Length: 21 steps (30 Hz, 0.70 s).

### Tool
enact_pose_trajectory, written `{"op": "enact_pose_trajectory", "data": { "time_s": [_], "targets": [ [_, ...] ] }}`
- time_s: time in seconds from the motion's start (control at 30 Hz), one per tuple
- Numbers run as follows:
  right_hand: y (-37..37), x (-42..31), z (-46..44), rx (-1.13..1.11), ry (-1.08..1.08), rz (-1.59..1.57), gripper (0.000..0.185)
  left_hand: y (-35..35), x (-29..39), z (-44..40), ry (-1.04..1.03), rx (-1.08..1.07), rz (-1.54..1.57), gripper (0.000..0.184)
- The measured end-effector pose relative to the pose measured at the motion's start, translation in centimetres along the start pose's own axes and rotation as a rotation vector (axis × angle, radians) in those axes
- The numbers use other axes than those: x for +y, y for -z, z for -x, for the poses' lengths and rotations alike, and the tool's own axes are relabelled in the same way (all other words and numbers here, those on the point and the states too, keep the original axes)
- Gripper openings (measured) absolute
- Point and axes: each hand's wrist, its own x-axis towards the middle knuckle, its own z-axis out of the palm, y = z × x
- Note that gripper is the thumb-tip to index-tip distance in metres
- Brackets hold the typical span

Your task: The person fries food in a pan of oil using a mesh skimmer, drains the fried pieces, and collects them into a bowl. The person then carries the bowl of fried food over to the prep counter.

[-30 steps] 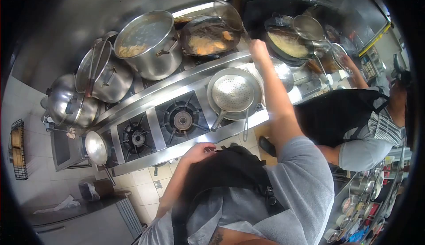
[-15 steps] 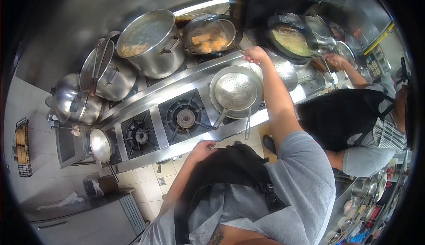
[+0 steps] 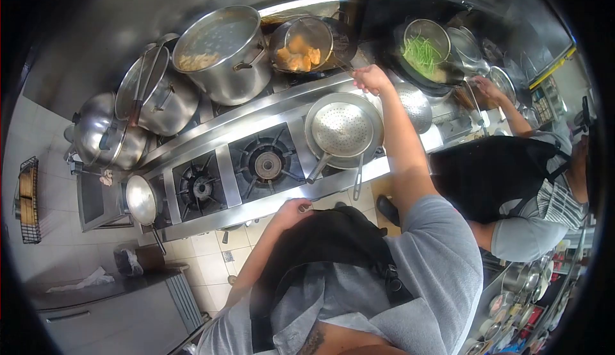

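Observation:
My right hand point(image 3: 369, 79) is closed around the handle of a wire strainer point(image 3: 325, 34), arm stretched out over the stove. The strainer sits over the left wok point(image 3: 344, 42), tilted, and orange-brown fried pieces point(image 3: 300, 56) lie in and against it; steam blurs part of them. At the stove's front edge, close to my black apron, my left hand point(image 3: 292, 214) has its fingers curled in. What those fingers hold, if anything, I cannot make out. Between my arm and the burners, a perforated ladle point(image 3: 343, 127) rests on a round pan point(image 3: 314, 138).
A co-worker's hand point(image 3: 489, 90) on my right holds a strainer with green vegetables point(image 3: 421, 54) over another wok point(image 3: 402, 73). A tall stockpot point(image 3: 240, 82), a second pot point(image 3: 182, 108) and a steel bowl point(image 3: 90, 124) line the back left. A small pan point(image 3: 141, 199) stands left of the burners point(image 3: 268, 165).
My strainer has turned and shifted slightly left, with the fried pieces now bunched at it. The co-worker's strainer has come up holding green vegetables. My left hand stays put.

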Motion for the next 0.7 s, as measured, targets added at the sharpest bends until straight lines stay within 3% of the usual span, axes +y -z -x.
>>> {"op": "enact_pose_trajectory", "data": {
  "time_s": [0.27, 0.33, 0.7],
  "targets": [
    [-0.8, -0.7, 0.7, 0.040, 0.126, 0.259, 0.022, 0.6, 0.4, 0.6, -0.034, 0.022, -0.008, 0.033],
    [-1.5, -1.0, 1.2, 0.137, 0.145, 0.354, 0.023, 0.6, 0.1, 0.5, 0.022, -0.009, 0.032, 0.045],
    [-3.6, -0.7, 0.2, 0.413, 0.242, 0.628, 0.021, 0.2, -0.6, 0.3, 0.005, -0.029, 0.032, 0.040]
  ]
}}
